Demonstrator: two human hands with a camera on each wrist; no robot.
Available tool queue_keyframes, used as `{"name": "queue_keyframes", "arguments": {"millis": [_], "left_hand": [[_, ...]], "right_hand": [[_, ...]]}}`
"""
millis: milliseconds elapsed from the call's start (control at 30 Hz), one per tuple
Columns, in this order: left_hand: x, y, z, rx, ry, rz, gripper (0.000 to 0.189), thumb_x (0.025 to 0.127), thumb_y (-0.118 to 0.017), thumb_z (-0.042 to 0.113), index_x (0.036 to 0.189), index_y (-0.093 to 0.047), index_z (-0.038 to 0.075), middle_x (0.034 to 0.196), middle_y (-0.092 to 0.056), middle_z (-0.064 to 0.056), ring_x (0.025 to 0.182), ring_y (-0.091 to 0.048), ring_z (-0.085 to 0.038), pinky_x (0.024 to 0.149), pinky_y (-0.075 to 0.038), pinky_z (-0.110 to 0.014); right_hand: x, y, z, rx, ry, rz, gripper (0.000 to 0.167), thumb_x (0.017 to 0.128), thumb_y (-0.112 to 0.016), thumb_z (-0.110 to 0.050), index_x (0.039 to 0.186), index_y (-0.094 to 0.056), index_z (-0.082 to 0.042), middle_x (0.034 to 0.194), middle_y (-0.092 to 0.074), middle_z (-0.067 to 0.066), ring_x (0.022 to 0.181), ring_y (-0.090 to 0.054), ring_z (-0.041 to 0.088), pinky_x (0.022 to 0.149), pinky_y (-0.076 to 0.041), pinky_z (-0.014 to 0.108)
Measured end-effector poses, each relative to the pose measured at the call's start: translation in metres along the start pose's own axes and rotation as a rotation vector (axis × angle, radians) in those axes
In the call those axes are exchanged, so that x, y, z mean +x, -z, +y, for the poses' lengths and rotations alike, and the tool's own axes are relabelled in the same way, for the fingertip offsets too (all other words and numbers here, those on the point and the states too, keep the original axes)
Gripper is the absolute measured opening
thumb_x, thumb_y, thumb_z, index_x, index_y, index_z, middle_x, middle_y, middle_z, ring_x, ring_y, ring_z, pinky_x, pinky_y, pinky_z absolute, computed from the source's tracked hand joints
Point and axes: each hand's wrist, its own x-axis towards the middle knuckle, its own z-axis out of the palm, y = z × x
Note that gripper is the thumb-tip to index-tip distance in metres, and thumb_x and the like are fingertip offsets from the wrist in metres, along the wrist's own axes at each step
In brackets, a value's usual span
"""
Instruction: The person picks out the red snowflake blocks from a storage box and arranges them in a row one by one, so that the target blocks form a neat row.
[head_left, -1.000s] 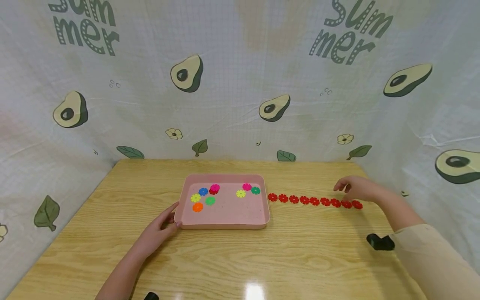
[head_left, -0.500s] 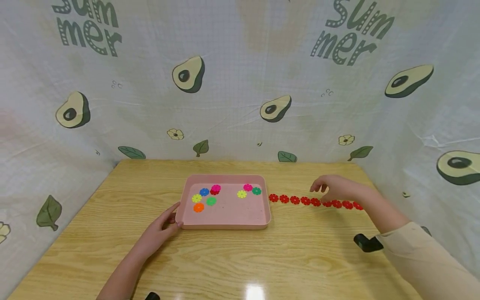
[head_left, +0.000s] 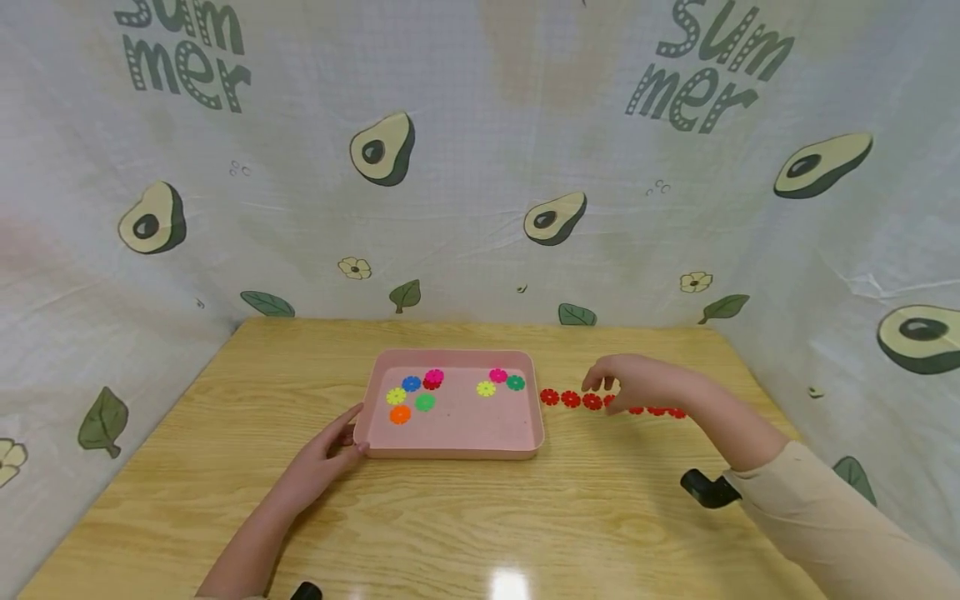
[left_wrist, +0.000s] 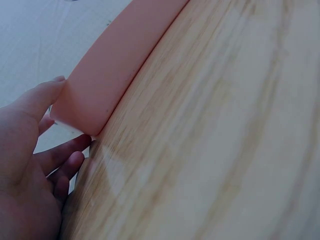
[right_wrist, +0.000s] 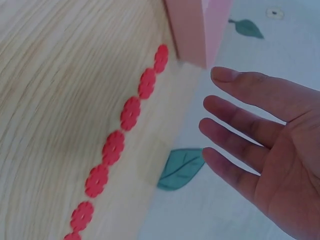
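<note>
A shallow pink tray [head_left: 461, 429] lies on the table with several flower-shaped plastic discs [head_left: 425, 402] in it, yellow, blue, pink, red, orange and green. My left hand [head_left: 318, 463] holds the tray's near left corner, thumb at the front and fingers along the left side; the left wrist view shows the corner between thumb [left_wrist: 42, 97] and fingers. To the right of the tray runs a row of red flower-shaped discs [head_left: 571, 399]. Over that row is my right hand [head_left: 647, 385], fingers loosely bent and holding nothing, hiding some discs.
The wooden table [head_left: 450, 517] ends at a hanging cloth [head_left: 465, 275] printed with avocados and leaves, which also borders both sides. A black strap end [head_left: 708, 489] sticks out by my right sleeve [head_left: 795, 492].
My right hand has moved left along the row of red discs, closer to the tray. The left hand stays at the tray's corner. The head view has shifted slightly.
</note>
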Motion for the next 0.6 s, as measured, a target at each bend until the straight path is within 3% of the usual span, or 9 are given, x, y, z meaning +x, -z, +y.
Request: {"name": "queue_keyframes", "arguments": {"millis": [167,400,600], "left_hand": [[0.000,0.000,0.000,-0.014,0.001,-0.003,0.068,0.094,-0.064,0.043,0.153,-0.035,0.024,0.136,-0.052,-0.014,0.119,-0.048,-0.027,0.102,-0.031,-0.052],[0.001,0.000,-0.001,-0.014,0.002,-0.005,0.069,0.093,-0.064,0.044,0.153,-0.034,0.025,0.136,-0.052,-0.013,0.119,-0.048,-0.027,0.103,-0.032,-0.052],[-0.001,0.000,-0.001,-0.024,-0.005,-0.007,0.069,0.093,-0.064,0.044,0.153,-0.034,0.025,0.135,-0.053,-0.013,0.118,-0.049,-0.026,0.102,-0.033,-0.051]], "right_hand": [[0.013,0.000,-0.020,-0.021,0.030,-0.022,0.033,0.080,-0.080,-0.008,0.111,-0.069,-0.013,0.109,-0.063,-0.003,0.099,-0.058,0.022,0.080,-0.051,0.034],[0.038,-0.004,-0.042,-0.036,0.092,-0.043,0.034,0.080,-0.080,-0.008,0.113,-0.070,-0.011,0.107,-0.064,-0.004,0.102,-0.058,0.029,0.081,-0.050,0.032],[0.061,-0.009,-0.064,-0.022,0.137,-0.065,0.033,0.083,-0.078,-0.006,0.114,-0.069,-0.012,0.109,-0.063,-0.003,0.103,-0.056,0.025,0.079,-0.050,0.030]]}}
